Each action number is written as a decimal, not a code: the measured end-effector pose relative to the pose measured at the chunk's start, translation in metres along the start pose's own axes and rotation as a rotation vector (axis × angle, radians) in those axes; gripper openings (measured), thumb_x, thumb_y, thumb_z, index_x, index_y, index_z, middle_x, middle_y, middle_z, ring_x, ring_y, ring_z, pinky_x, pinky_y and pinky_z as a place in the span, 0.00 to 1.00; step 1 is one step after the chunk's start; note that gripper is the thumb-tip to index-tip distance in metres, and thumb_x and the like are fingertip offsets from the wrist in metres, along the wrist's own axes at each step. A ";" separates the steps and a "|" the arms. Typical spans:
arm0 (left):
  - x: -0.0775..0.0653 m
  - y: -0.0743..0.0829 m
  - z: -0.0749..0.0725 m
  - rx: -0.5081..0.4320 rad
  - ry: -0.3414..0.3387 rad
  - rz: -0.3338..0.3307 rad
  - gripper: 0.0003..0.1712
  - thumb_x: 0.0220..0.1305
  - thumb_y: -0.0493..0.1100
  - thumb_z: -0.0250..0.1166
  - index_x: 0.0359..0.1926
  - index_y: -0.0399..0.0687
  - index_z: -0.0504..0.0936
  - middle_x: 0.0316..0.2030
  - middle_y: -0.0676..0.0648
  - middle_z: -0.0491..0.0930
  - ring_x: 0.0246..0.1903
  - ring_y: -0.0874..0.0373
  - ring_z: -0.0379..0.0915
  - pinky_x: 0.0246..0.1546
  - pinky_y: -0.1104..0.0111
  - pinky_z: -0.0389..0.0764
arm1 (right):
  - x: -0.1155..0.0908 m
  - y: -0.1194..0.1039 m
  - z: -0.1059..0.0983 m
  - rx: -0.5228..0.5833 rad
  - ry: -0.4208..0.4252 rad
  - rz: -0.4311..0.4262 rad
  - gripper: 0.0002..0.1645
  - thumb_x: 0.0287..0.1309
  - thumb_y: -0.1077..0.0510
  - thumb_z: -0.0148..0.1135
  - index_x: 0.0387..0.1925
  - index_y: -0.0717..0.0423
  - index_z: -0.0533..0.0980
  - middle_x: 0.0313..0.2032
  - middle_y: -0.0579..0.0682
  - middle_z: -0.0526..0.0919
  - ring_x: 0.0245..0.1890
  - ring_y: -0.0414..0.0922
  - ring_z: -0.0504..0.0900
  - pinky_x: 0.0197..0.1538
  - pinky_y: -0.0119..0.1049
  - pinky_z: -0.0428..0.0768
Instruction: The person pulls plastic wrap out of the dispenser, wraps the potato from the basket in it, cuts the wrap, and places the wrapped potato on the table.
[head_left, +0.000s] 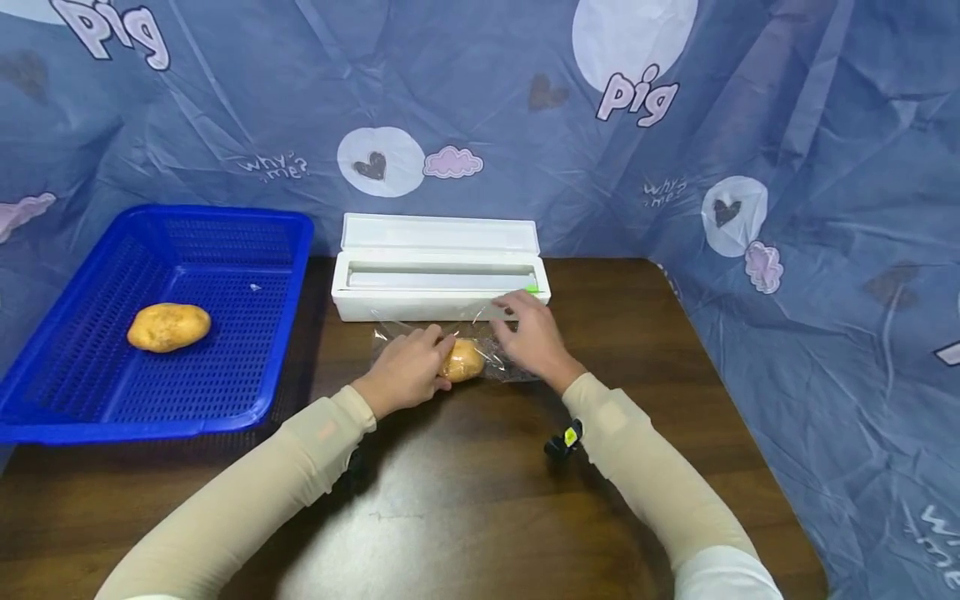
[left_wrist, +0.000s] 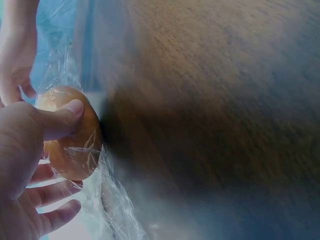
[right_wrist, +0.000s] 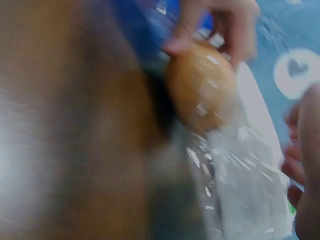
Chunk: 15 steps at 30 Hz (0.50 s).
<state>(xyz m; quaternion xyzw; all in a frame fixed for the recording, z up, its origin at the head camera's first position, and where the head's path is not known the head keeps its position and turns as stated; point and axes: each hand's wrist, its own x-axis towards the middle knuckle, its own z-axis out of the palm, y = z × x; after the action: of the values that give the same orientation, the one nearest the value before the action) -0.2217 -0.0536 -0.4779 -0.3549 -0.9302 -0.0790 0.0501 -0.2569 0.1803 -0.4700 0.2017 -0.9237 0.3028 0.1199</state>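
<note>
A potato lies under clear plastic wrap on the table, in front of the white wrap box. My left hand grips it from the left side. In the left wrist view the thumb presses on the film-covered potato, with the other fingers on its far side. My right hand is just right of the potato, over the wrap, thumb and fingers parted. The right wrist view shows that hand with bent fingers and nothing between them, beside the spread film.
The white wrap box stands behind the hands with its lid raised and a green piece at its right end. A blue basket at the left holds another potato. A patterned cloth hangs behind the wooden table.
</note>
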 end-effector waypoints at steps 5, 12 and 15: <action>-0.001 0.001 -0.001 -0.004 -0.007 0.006 0.41 0.52 0.53 0.79 0.62 0.37 0.76 0.47 0.40 0.77 0.42 0.45 0.79 0.41 0.55 0.83 | 0.029 0.023 -0.015 -0.142 0.166 0.388 0.30 0.61 0.49 0.60 0.60 0.62 0.75 0.53 0.61 0.75 0.51 0.59 0.78 0.54 0.51 0.76; -0.001 0.002 0.003 0.005 0.015 0.033 0.40 0.52 0.52 0.80 0.60 0.35 0.77 0.47 0.39 0.77 0.42 0.45 0.79 0.41 0.54 0.83 | 0.045 0.043 -0.027 -0.132 -0.014 0.592 0.29 0.55 0.46 0.60 0.51 0.63 0.81 0.48 0.61 0.84 0.49 0.60 0.80 0.51 0.52 0.78; -0.001 0.002 0.002 0.008 0.014 0.027 0.40 0.52 0.52 0.80 0.60 0.35 0.77 0.47 0.39 0.77 0.42 0.45 0.79 0.42 0.54 0.83 | 0.045 0.049 -0.031 -0.079 0.010 0.594 0.25 0.56 0.48 0.61 0.48 0.61 0.84 0.45 0.58 0.87 0.49 0.59 0.81 0.51 0.51 0.78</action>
<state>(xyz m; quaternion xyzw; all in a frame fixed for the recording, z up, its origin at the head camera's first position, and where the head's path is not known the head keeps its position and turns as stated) -0.2195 -0.0520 -0.4799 -0.3667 -0.9253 -0.0769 0.0590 -0.3152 0.2213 -0.4554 -0.0837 -0.9527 0.2896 0.0386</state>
